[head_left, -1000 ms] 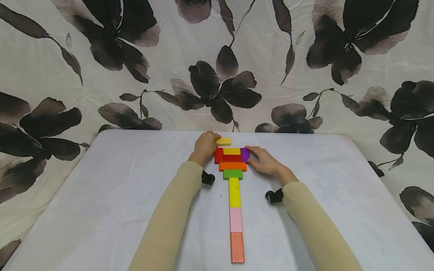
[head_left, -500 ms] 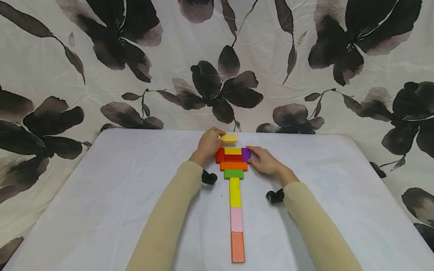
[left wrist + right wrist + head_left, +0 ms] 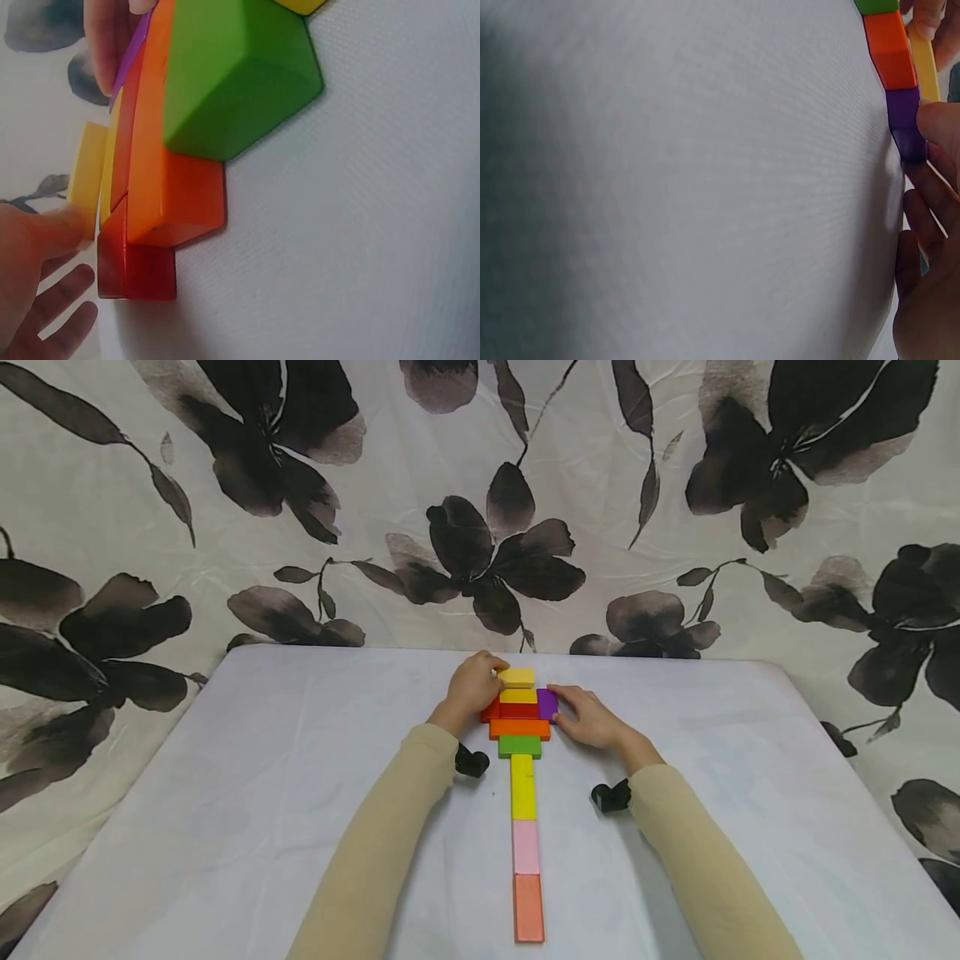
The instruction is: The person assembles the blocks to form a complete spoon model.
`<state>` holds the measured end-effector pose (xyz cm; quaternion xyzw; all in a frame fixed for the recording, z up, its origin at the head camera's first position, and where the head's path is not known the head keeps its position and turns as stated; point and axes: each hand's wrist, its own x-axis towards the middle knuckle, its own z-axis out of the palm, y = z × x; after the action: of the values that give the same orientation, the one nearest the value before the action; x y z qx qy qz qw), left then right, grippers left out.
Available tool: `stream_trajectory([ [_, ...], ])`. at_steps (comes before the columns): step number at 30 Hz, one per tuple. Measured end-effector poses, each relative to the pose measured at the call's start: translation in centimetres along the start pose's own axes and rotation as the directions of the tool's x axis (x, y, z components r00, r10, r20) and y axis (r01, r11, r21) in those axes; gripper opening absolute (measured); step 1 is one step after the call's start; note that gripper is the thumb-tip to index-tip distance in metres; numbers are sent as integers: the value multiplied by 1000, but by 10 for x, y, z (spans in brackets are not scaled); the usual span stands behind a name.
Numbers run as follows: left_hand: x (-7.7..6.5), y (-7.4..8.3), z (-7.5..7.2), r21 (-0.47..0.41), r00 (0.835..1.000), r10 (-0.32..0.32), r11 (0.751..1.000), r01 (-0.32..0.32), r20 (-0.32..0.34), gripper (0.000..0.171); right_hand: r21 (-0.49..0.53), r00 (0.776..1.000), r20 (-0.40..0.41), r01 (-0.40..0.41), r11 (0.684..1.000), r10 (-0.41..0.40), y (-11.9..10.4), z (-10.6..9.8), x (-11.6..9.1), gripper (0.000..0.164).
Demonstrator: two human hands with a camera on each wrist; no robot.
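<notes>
Between thumb and fingers, my left hand (image 3: 474,683) pinches a yellow block (image 3: 517,677) at its left end. In the left wrist view this yellow block (image 3: 87,176) is close beside the row of blocks. My right hand (image 3: 587,717) holds the purple block (image 3: 548,703) at the row's right end, thumb at the near side and a finger at the far side. Left of the purple block lie a red block (image 3: 519,711), another yellow block (image 3: 519,696) behind it, and an end red block (image 3: 146,266), partly covered by my left hand in the head view.
Toward me run an orange block (image 3: 520,729), a green block (image 3: 520,745), a long yellow block (image 3: 523,787), a pink block (image 3: 526,847) and a salmon block (image 3: 528,907), in line on the white table (image 3: 225,827). A floral cloth (image 3: 420,460) hangs behind.
My left hand has carried the yellow block rightward, then down toward the row, so it now appears right behind the other yellow block. My right hand stays at the purple block.
</notes>
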<state>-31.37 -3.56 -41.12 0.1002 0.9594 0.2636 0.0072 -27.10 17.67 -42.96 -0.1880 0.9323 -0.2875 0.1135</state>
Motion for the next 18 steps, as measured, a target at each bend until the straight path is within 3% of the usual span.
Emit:
stream_trajectory([
  [18,3,0,8,-12,1000,-4,1000,4,3,29,-9,1000,-5,0,1000,0,3,1,1,57],
])
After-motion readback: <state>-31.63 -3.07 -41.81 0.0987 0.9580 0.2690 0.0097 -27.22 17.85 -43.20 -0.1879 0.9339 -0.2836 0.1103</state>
